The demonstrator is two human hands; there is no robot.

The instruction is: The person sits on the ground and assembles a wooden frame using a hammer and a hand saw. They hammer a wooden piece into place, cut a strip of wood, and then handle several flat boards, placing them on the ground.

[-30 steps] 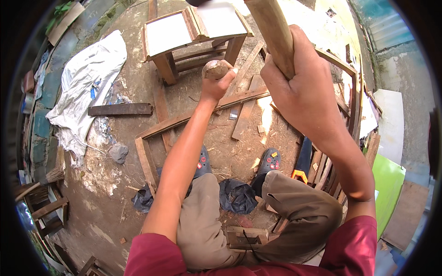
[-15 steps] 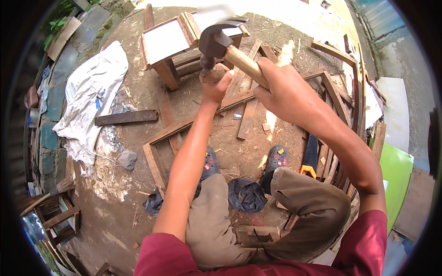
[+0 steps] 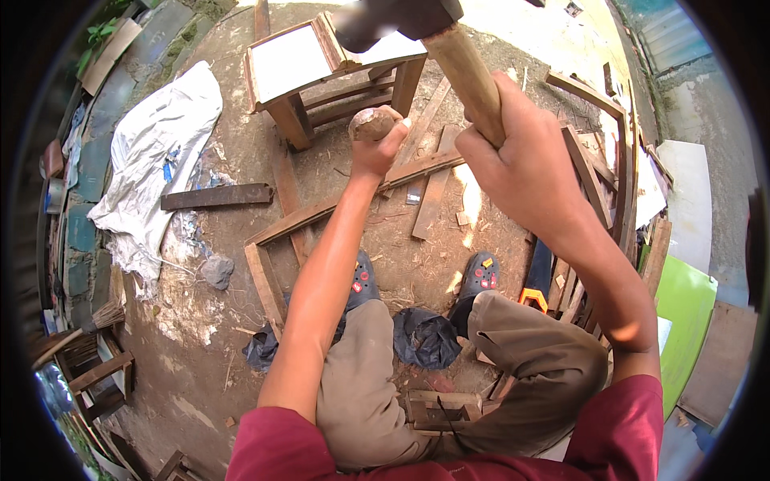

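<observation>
My right hand (image 3: 525, 160) is closed around the wooden handle of a claw hammer (image 3: 467, 76). The hammer is raised, its dark metal head at the top edge of the view and partly blurred. Lower and to the left, my left hand (image 3: 377, 155) is wrapped round a wooden handle (image 3: 370, 126), whose worn, rounded end points up. What lies below that grip is hidden by the hand. The hammer head is apart from the handle's end. Beneath my arms, a long wooden frame (image 3: 337, 210) lies slanted across the ground.
A wooden stool-like piece with white panels (image 3: 293, 60) stands ahead. Boards and frames (image 3: 622, 160) pile up at right, near a handsaw (image 3: 539, 276). On the left lie a white cloth (image 3: 164, 144), a dark plank (image 3: 216, 196) and a stone (image 3: 217, 272). A black plastic bag (image 3: 427, 338) sits between my feet.
The hammer has swung up and away from the wooden handle's end, with my right hand rising slightly to the right. My left hand has stayed nearly in place.
</observation>
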